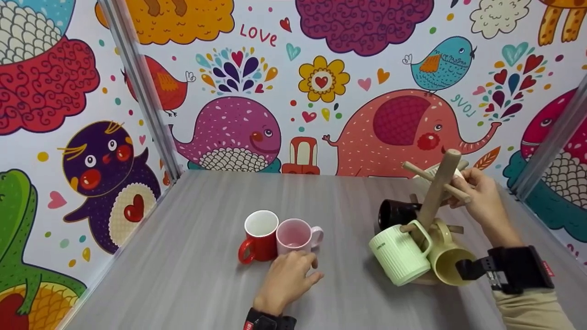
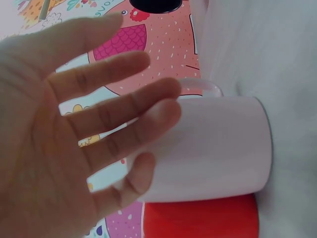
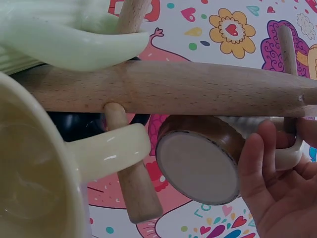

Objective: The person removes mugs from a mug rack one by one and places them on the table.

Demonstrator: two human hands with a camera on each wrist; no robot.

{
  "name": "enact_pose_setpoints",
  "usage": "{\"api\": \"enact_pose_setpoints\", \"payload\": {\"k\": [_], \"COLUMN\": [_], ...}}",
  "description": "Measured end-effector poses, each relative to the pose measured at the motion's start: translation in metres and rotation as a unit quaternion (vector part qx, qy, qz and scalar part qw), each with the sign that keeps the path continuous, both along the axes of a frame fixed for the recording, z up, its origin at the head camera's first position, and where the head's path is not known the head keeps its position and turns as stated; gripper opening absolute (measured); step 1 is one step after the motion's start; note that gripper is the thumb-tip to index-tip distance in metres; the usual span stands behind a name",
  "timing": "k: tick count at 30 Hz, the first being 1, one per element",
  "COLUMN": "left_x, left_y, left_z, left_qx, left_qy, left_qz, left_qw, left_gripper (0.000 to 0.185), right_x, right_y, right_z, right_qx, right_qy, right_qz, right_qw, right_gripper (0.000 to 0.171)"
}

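A wooden mug rack (image 1: 435, 197) carries a pale green ribbed mug (image 1: 400, 254), a yellow mug (image 1: 451, 263) and a black mug (image 1: 398, 214) on its lower pegs. At the top pegs my right hand (image 1: 486, 201) holds a white and brown mug (image 3: 198, 166) by its white handle (image 3: 290, 157). The post partly hides this mug in the head view. My left hand (image 1: 289, 279), fingers loosely spread, hovers at the near side of a pink mug (image 1: 294, 234); it holds nothing. Against the pink mug stands a red mug (image 1: 263, 243) with a white inside.
All of this stands on a grey wood-grain table (image 1: 192, 275). Panels with cartoon animals (image 1: 234, 133) rise along its back and sides, joined by metal posts (image 1: 142, 91). The rack's bare peg ends (image 1: 410, 168) stick out toward the left and right.
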State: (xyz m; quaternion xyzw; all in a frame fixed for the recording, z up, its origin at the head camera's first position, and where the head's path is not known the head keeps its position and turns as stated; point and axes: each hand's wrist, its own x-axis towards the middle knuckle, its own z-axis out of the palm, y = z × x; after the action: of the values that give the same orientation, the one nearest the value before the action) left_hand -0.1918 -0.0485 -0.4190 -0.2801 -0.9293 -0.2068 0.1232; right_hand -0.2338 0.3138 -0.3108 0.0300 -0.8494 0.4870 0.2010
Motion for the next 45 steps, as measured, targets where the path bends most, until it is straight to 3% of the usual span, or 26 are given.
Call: {"api": "enact_pose_setpoints", "payload": {"k": [10, 13, 19, 28, 32, 37, 45], "left_x": [0.0, 0.0, 0.001, 0.001, 0.001, 0.002, 0.001], "left_y": [-0.001, -0.001, -0.001, -0.001, -0.001, 0.0, 0.002], "left_z": [0.0, 0.001, 0.003, 0.003, 0.002, 0.001, 0.003], "left_qx": [-0.002, 0.0, 0.0, 0.001, 0.001, 0.004, -0.012], "left_qy": [-0.012, -0.012, -0.014, 0.003, 0.014, 0.003, -0.003], "left_qz": [0.002, 0.004, 0.004, 0.004, 0.006, 0.013, 0.014], "left_qw": [0.9999, 0.9999, 0.9999, 1.0, 0.9999, 0.9999, 0.9998], "left_gripper": [0.016, 0.016, 0.016, 0.016, 0.016, 0.016, 0.019], "right_x": [-0.003, -0.003, -0.004, -0.003, -0.004, -0.006, -0.005], "right_y": [-0.003, -0.004, -0.008, -0.007, -0.005, -0.005, -0.005], "right_z": [-0.005, -0.007, -0.008, -0.009, -0.005, 0.002, 0.007], "right_qx": [-0.003, -0.055, -0.164, -0.224, -0.259, -0.285, -0.287], "right_qy": [0.019, 0.027, 0.049, 0.057, 0.044, 0.012, -0.025], "right_qz": [0.028, 0.045, 0.076, 0.064, 0.061, 0.053, -0.008], "right_qw": [0.999, 0.997, 0.982, 0.971, 0.963, 0.957, 0.958], "right_gripper": [0.024, 0.023, 0.02, 0.021, 0.022, 0.022, 0.021]}}
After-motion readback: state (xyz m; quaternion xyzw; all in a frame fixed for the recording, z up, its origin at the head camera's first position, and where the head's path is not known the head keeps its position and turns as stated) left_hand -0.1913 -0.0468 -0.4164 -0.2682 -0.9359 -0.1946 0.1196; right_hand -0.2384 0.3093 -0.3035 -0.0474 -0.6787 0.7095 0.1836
